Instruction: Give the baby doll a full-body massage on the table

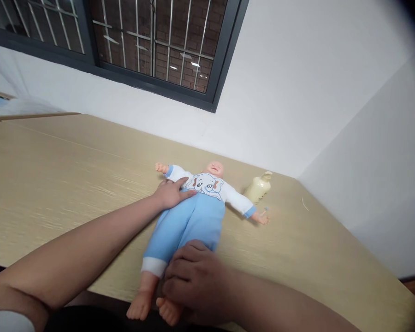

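Observation:
A baby doll (205,207) lies on its back on the wooden table, its head toward the wall. It wears a white top with an elephant face and light blue trousers with white cuffs. My left hand (173,192) grips the doll's side at the waist, with thumb and forefinger spread over the front of the clothes. Lower down, my right hand (197,272) is closed around the doll's lower leg at the trouser cuff, hiding that cuff. Both bare doll feet stick out at the table's near edge.
A toy milk bottle (259,186) lies beside the doll's outstretched arm on the table (72,170). A thin pale strand (305,204) is farther right. White walls and a barred window (155,41) stand behind. Plastic wrapping (27,106) shows at the far left.

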Demonstrator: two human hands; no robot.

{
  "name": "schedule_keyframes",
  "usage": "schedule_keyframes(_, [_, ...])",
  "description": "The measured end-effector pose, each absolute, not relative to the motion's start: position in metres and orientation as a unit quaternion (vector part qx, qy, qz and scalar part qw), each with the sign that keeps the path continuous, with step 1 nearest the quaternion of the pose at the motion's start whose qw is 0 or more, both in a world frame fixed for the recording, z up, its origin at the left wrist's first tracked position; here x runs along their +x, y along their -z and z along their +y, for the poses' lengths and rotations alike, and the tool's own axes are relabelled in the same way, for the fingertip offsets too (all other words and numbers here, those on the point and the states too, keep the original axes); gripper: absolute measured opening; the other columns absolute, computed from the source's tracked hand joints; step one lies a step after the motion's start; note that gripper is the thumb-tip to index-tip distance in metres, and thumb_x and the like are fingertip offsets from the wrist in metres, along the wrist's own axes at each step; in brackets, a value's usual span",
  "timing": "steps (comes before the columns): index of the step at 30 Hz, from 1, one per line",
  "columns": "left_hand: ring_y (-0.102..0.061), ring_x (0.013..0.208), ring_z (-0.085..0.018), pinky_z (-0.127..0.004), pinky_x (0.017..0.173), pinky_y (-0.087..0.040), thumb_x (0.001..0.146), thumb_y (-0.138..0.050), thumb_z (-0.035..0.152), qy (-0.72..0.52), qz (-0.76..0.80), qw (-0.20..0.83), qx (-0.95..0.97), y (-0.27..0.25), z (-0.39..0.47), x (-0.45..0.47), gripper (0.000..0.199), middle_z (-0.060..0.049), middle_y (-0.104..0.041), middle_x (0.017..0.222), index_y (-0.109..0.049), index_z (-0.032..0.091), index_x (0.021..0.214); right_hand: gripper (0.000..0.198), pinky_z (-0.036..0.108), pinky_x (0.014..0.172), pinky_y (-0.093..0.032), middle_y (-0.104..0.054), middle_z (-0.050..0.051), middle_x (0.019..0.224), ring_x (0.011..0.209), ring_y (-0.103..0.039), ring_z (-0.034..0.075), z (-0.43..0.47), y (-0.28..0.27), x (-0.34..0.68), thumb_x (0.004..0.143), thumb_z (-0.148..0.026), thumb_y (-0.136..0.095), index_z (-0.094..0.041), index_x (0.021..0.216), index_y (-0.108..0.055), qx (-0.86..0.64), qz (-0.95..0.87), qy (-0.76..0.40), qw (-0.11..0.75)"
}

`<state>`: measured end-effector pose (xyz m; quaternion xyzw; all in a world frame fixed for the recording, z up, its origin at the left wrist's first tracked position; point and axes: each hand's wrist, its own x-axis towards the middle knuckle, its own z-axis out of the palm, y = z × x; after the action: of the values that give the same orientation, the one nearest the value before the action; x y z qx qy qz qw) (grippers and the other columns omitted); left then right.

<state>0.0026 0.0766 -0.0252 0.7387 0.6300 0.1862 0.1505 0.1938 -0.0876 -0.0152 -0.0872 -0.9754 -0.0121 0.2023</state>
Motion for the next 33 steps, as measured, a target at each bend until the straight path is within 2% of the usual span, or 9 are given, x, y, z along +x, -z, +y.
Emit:
schedule_keyframes(4, [-0.011,0.151,-0.045,-0.062,0.118,-0.01,0.081,-0.043,0.083,-0.217,0.605,0.073,0.763,0.025,0.076,0.004,0.085,-0.013,-0.036,0.16,-0.048,0.033,0.15,0.018,0.037,0.093,-0.044,-0.074,0.0,0.103,0.108,-0.061,0.018,-0.082,0.001,0.202,0.093,-0.039,-0.062,-0.022,0.098,-0.065,-0.113,-0.94,0.083,0.311])
schedule_keyframes(6, [-0.004,0.154,-0.038,-0.06,0.121,0.0,0.089,-0.043,0.073,-0.234,0.537,0.012,0.81,0.024,0.074,0.006,0.071,-0.008,-0.029,0.164,-0.052,0.033,0.147,0.018,0.042,0.104,-0.041,-0.073,0.003,0.111,0.116,-0.059,0.021,-0.071,-0.004,0.21,0.093,-0.034,-0.062,-0.022,0.106,-0.066,-0.16,-0.917,0.13,0.342])
schedule_keyframes(8, [-0.005,0.155,-0.031,-0.055,0.123,0.003,0.096,-0.041,0.062,-0.238,0.464,-0.03,0.853,0.021,0.073,0.009,0.06,-0.004,-0.024,0.166,-0.052,0.032,0.147,0.02,0.049,0.109,-0.038,-0.071,0.007,0.118,0.121,-0.056,0.025,-0.056,-0.005,0.218,0.094,-0.03,-0.059,-0.022,0.111,-0.066,-0.205,-0.897,0.155,0.359])
schedule_keyframes(14, [-0.017,0.153,-0.03,-0.056,0.123,-0.011,0.098,-0.047,0.048,-0.219,0.443,0.004,0.869,0.014,0.07,0.018,0.049,0.002,-0.03,0.164,-0.051,0.038,0.146,0.016,0.05,0.105,-0.045,-0.07,0.01,0.113,0.123,-0.056,0.027,-0.018,0.009,0.225,0.092,-0.029,-0.059,-0.02,0.102,-0.068,-0.219,-0.885,0.118,0.393])
schedule_keyframes(19, [-0.018,0.153,-0.031,-0.053,0.123,-0.015,0.097,-0.048,0.05,-0.234,0.458,0.007,0.857,0.017,0.068,0.016,0.052,0.0,-0.021,0.167,-0.051,0.035,0.147,0.016,0.05,0.104,-0.045,-0.07,0.01,0.112,0.121,-0.058,0.027,-0.024,0.009,0.221,0.09,-0.026,-0.057,-0.02,0.102,-0.067,-0.224,-0.875,0.113,0.414])
schedule_keyframes(22, [-0.017,0.153,-0.032,-0.049,0.123,-0.016,0.095,-0.048,0.057,-0.257,0.476,-0.008,0.841,0.021,0.069,0.012,0.061,-0.007,-0.024,0.166,-0.048,0.029,0.149,0.02,0.049,0.104,-0.045,-0.071,0.008,0.112,0.12,-0.059,0.026,-0.038,0.002,0.222,0.088,-0.031,-0.06,-0.022,0.105,-0.065,-0.198,-0.884,0.117,0.407])
schedule_keyframes(26, [-0.037,0.143,-0.04,-0.05,0.114,-0.033,0.085,-0.051,0.073,-0.28,0.57,0.06,0.77,0.025,0.069,0.008,0.088,-0.018,-0.045,0.152,-0.035,0.024,0.156,0.028,0.04,0.094,-0.049,-0.073,0.004,0.105,0.109,-0.064,0.021,-0.063,-0.001,0.217,0.084,-0.042,-0.065,-0.022,0.103,-0.063,-0.118,-0.922,0.09,0.359])
schedule_keyframes(29, [-0.05,0.133,-0.039,-0.046,0.104,-0.042,0.081,-0.05,0.079,-0.285,0.607,0.135,0.73,0.024,0.069,0.008,0.101,-0.02,-0.054,0.143,-0.023,0.02,0.159,0.025,0.036,0.085,-0.048,-0.072,0.002,0.098,0.099,-0.066,0.018,-0.076,0.005,0.208,0.085,-0.043,-0.064,-0.021,0.098,-0.062,-0.077,-0.948,0.068,0.302])
schedule_keyframes(33, [-0.053,0.13,-0.04,-0.044,0.1,-0.043,0.08,-0.044,0.084,-0.264,0.632,0.174,0.707,0.023,0.067,0.009,0.107,-0.019,-0.056,0.144,-0.017,0.019,0.161,0.024,0.036,0.075,-0.043,-0.07,0.001,0.089,0.087,-0.063,0.017,-0.079,0.015,0.201,0.086,-0.044,-0.06,-0.021,0.092,-0.061,-0.064,-0.966,0.057,0.244])
